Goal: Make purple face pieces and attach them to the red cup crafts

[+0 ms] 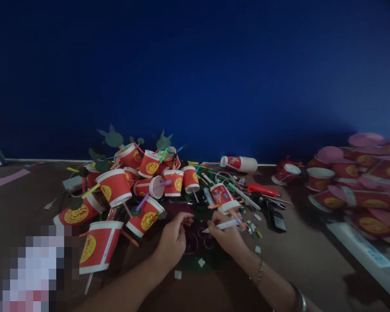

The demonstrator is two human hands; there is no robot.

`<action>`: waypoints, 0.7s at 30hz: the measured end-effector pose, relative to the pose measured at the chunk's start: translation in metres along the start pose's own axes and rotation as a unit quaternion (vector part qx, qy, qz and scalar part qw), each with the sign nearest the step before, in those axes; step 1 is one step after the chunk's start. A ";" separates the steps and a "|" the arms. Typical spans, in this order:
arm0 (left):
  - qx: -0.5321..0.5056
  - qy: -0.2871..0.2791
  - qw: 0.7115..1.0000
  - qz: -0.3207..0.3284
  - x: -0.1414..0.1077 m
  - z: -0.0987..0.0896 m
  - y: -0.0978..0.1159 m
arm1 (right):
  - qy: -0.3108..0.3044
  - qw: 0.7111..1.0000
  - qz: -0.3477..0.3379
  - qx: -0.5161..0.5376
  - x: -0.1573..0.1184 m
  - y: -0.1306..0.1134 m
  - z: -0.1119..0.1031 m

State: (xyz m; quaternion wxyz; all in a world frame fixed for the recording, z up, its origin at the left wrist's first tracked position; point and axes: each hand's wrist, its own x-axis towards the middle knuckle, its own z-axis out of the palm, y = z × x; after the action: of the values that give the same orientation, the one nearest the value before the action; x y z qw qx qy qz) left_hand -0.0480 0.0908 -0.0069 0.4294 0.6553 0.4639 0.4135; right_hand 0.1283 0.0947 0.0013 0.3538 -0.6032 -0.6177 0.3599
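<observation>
My right hand [225, 236] is closed around a white marker [227, 224], its tip pointing left and down at dark paper. Pale circle outlines show on this dark paper [198, 240], which lies between my hands. My left hand [174, 234] rests at the paper's left edge, fingers loosely bent and thumb apart, holding nothing that I can see. Just beyond my right hand leans a red paper cup [222, 196] with a white rim. Another red cup [147, 217] with a yellow emblem lies to the left of my left hand.
Red cups with straws and green paper shapes [113, 138] pile up at the left. A stack of cups [238, 164] lies by the blue wall [195, 78]. At right are a red-handled tool [263, 190], a black object [276, 219], pink-topped cups [365, 197] and paper scraps [201, 262].
</observation>
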 end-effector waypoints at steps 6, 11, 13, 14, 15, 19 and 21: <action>0.007 -0.003 1.000 0.002 -0.001 0.000 -0.003 | -0.004 1.000 -0.006 -0.011 0.000 -0.001 0.000; 0.009 -0.006 1.000 -0.004 0.000 0.000 -0.001 | -0.008 1.000 -0.007 -0.015 0.000 0.002 0.001; 0.008 -0.005 1.000 -0.006 0.000 -0.001 0.000 | -0.011 1.000 -0.004 -0.011 0.000 0.002 0.001; 0.007 -0.004 1.000 -0.006 0.000 -0.001 0.000 | -0.013 1.000 -0.005 -0.011 0.000 0.002 0.001; 0.006 -0.003 1.000 -0.006 0.001 -0.001 0.001 | -0.011 1.000 -0.008 -0.012 0.000 0.002 0.001; 0.002 0.004 1.000 0.000 0.001 0.000 0.000 | -0.008 1.000 -0.017 -0.021 0.001 0.003 0.001; 0.005 0.004 1.000 0.003 0.001 0.000 0.000 | -0.011 1.000 -0.016 -0.020 0.001 0.004 0.002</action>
State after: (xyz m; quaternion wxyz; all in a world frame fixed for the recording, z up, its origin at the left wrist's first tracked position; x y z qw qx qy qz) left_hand -0.0477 0.0917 -0.0069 0.4231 0.6574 0.4660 0.4143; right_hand 0.1287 0.0959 -0.0030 0.3407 -0.5962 -0.6380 0.3485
